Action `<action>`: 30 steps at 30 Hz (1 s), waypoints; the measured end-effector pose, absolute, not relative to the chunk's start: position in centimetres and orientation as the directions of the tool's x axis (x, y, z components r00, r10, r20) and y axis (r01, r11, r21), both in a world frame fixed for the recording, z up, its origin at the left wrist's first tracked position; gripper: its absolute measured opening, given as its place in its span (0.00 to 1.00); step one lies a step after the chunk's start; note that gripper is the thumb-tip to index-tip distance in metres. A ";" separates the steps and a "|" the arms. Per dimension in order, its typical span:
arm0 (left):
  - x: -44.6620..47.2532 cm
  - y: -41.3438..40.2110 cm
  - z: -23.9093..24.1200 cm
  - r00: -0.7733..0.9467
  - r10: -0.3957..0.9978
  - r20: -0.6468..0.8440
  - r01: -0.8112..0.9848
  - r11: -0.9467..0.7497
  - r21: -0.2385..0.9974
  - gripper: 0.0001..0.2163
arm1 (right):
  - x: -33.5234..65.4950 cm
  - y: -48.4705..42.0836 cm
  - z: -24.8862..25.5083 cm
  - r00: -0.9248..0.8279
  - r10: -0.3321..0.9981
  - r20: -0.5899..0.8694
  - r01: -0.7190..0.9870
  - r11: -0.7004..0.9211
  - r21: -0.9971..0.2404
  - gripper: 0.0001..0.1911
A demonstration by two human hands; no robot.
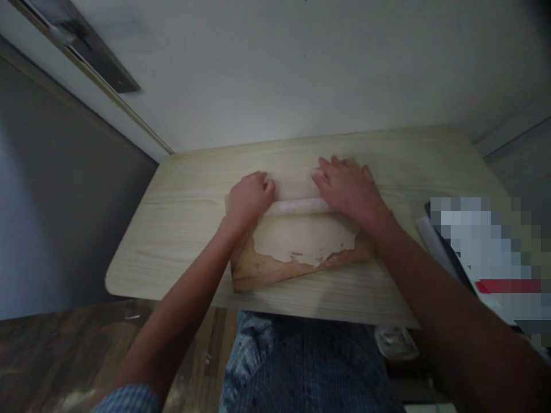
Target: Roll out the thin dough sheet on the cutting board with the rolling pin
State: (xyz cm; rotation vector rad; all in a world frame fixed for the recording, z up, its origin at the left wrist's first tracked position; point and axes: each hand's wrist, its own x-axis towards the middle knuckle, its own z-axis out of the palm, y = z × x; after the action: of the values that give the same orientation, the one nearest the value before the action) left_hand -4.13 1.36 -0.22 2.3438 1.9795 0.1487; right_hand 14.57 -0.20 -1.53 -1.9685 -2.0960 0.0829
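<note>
A thin, pale sheet of dough (305,238) with a ragged near edge lies on a wooden board (258,275). Across it runs a whitish rolling pin (299,206), its two ends hidden beneath my hands. My left hand (251,196) is curled over the left end, fingers bent and thumb toward the middle. On the right end rests the palm of my right hand (348,183), with its fingers stretched forward and apart above the far part of the dough. The far edge of the dough blends into the board and is hard to make out.
The board sits on a light wood-grain table (172,229) against a white door (301,69). A dark metal door handle plate (103,57) is at upper left. At right lies a dark-edged object (450,246), partly blurred out. A lidded container (396,343) stands below the table.
</note>
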 end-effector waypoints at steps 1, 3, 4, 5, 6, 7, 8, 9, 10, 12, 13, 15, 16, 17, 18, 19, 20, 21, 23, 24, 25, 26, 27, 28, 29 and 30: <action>-4.1 1.9 -0.4 0.160 0.987 0.030 0.978 -0.163 0.131 0.18 | 14.7 0.3 -1.6 -0.039 0.987 0.153 0.972 0.073 -0.224 0.27; -4.1 2.8 -0.6 0.155 0.986 0.061 0.975 -0.163 0.154 0.18 | 14.8 1.2 -1.8 -0.034 0.986 0.165 0.970 0.072 -0.231 0.26; -4.1 3.0 -0.7 0.151 0.985 0.077 0.974 -0.162 0.161 0.18 | 14.8 1.4 -1.8 -0.037 0.984 0.177 0.970 0.078 -0.232 0.26; -4.1 3.2 -0.8 0.147 0.985 0.090 0.973 -0.160 0.165 0.18 | 14.8 1.5 -1.7 -0.043 0.981 0.189 0.969 0.087 -0.232 0.26; -4.1 3.3 -0.9 0.142 0.985 0.099 0.974 -0.157 0.166 0.18 | 14.8 1.5 -1.7 -0.049 0.979 0.200 0.968 0.095 -0.231 0.26; -4.0 3.2 -0.9 0.139 0.985 0.106 0.974 -0.155 0.165 0.18 | 14.8 1.4 -1.6 -0.053 0.976 0.210 0.968 0.102 -0.230 0.25; -4.0 3.1 -0.8 0.139 0.984 0.110 0.974 -0.156 0.164 0.18 | 14.7 1.3 -1.5 -0.055 0.974 0.219 0.968 0.105 -0.227 0.25; -4.0 2.9 -0.8 0.143 0.983 0.114 0.974 -0.161 0.162 0.18 | 14.7 1.0 -1.4 -0.055 0.973 0.226 0.969 0.107 -0.224 0.25; -4.0 2.6 -0.7 0.149 0.982 0.117 0.974 -0.166 0.157 0.17 | 14.6 0.7 -1.4 -0.057 0.971 0.231 0.970 0.109 -0.218 0.24; -4.0 1.9 -0.5 0.162 0.981 0.109 0.974 -0.176 0.141 0.17 | 14.5 0.0 -1.2 -0.074 0.969 0.237 0.972 0.123 -0.198 0.24; -4.0 1.5 -0.4 0.170 0.980 0.103 0.975 -0.182 0.130 0.16 | 14.4 -0.4 -1.2 -0.085 0.968 0.236 0.973 0.131 -0.190 0.24; -4.0 0.7 -0.3 0.198 0.975 0.100 0.972 -0.209 0.107 0.17 | 14.3 -1.3 -1.1 -0.110 0.968 0.224 0.972 0.152 -0.180 0.23; -4.1 0.3 -0.3 0.222 0.969 0.103 0.968 -0.232 0.098 0.17 | 14.2 -1.7 -1.0 -0.127 0.969 0.214 0.971 0.166 -0.174 0.23; -4.2 -0.1 -0.3 0.251 0.962 0.105 0.961 -0.261 0.093 0.18 | 14.2 -2.2 -1.0 -0.145 0.969 0.202 0.969 0.181 -0.170 0.23; -4.3 -0.5 -0.3 0.283 0.954 0.102 0.952 -0.292 0.088 0.18 | 14.1 -2.8 -0.9 -0.160 0.968 0.191 0.967 0.192 -0.166 0.24; -4.4 -0.8 -0.3 0.319 0.943 0.095 0.942 -0.326 0.083 0.19 | 14.1 -3.3 -0.9 -0.170 0.968 0.182 0.966 0.200 -0.163 0.24; -4.5 -1.2 -0.3 0.353 0.932 0.086 0.930 -0.359 0.075 0.19 | 14.0 -3.9 -0.9 -0.175 0.969 0.176 0.966 0.203 -0.160 0.24; -4.6 -1.7 -0.3 0.384 0.920 0.076 0.919 -0.389 0.066 0.20 | 14.0 -4.4 -0.9 -0.174 0.969 0.173 0.966 0.202 -0.159 0.24; -4.8 -2.7 -0.2 0.429 0.901 0.059 0.901 -0.432 0.046 0.20 | 13.8 -5.5 -1.0 -0.175 0.967 0.183 0.967 0.203 -0.152 0.25; -4.9 -3.3 -0.1 0.441 0.896 0.052 0.895 -0.443 0.040 0.21 | 13.8 -6.1 -1.1 -0.180 0.965 0.193 0.967 0.209 -0.143 0.25; -4.9 -3.9 0.0 0.444 0.895 0.045 0.894 -0.446 0.038 0.21 | 13.7 -6.7 -1.2 -0.187 0.961 0.203 0.967 0.216 -0.133 0.25; -4.9 -4.6 0.0 0.443 0.896 0.041 0.895 -0.444 0.037 0.21 | 13.6 -7.2 -1.4 -0.191 0.958 0.215 0.967 0.221 -0.124 0.25; -4.9 -5.2 0.1 0.441 0.896 0.043 0.896 -0.443 0.035 0.21 | 13.5 -7.8 -1.5 -0.194 0.955 0.226 0.967 0.225 -0.117 0.25; -4.9 -5.9 0.0 0.438 0.897 0.053 0.897 -0.440 0.033 0.21 | 13.4 -8.4 -1.6 -0.196 0.952 0.235 0.967 0.227 -0.112 0.25; -4.9 -6.5 0.0 0.434 0.898 0.067 0.899 -0.437 0.031 0.21 | 13.4 -8.9 -1.7 -0.195 0.950 0.242 0.968 0.226 -0.108 0.25; -4.9 -7.0 -0.2 0.428 0.900 0.083 0.902 -0.432 0.030 0.21 | 13.3 -9.4 -1.8 -0.194 0.949 0.248 0.969 0.225 -0.104 0.25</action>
State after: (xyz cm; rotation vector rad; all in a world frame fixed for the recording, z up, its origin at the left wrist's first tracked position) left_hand -4.91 -7.01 -0.15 2.6710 1.6849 0.1366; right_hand 13.29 -9.39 -1.78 -1.8051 -2.2412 -0.1094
